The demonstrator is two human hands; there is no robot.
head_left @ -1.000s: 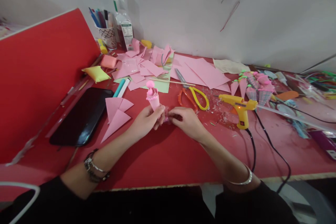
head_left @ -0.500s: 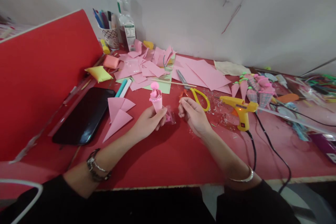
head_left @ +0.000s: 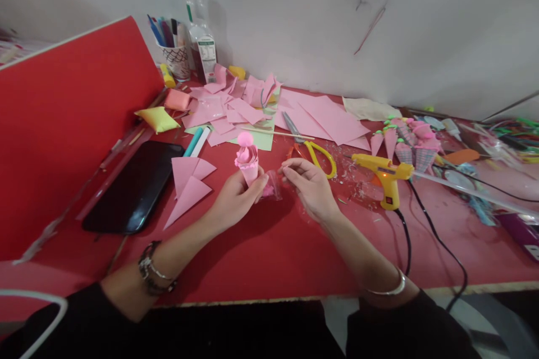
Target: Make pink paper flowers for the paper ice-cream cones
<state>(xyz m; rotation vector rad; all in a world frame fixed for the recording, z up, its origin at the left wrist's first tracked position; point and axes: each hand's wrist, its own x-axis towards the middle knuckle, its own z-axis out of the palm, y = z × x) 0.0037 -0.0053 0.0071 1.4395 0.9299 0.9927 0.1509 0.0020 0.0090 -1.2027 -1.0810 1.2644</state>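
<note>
One pink paper cone (head_left: 248, 164) upright, ruffled top with round pink ball, pinched in left hand (head_left: 236, 202) near table (head_left: 261, 247) centre. Right hand (head_left: 309, 185) fingers narrow, pinching small clear crinkly wrapper (head_left: 273, 185) just right of cone.

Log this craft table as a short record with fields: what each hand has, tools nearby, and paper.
Left hand: holds pink paper cone upright
Right hand: fingers pinched beside a small clear packet
Tools: glue gun, scissors
Paper: pink triangles, pink sheets
Left side: black phone
Back: pen cup, bottle
</note>
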